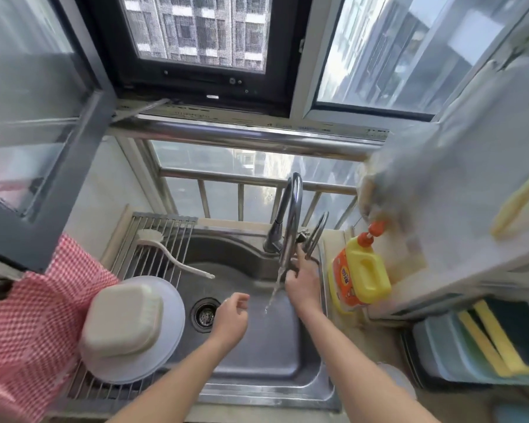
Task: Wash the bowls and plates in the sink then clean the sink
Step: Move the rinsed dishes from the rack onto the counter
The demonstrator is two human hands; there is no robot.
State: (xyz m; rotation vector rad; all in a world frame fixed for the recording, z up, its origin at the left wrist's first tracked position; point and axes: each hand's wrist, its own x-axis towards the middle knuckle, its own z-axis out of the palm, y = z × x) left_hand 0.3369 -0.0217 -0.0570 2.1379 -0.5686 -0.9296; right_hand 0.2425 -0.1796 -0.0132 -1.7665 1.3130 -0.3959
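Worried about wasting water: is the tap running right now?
Yes, on. A thin stream falls from the faucet spout into the sink, while the right hand is at the faucet's base.

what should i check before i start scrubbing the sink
1. Dishes out of the basin: ok. The plate and upturned square bowl sit on the drying rack.
2. Water running: ok. A thin stream falls from the faucet.
3. Brush within reach: ok. The dish brush lies on the rack, untouched.
4. Left hand free: ok, fingers loosely curled, holding nothing.
5. Right hand free: not ok, it is up at the faucet base.
6. Drain clear: cannot tell.
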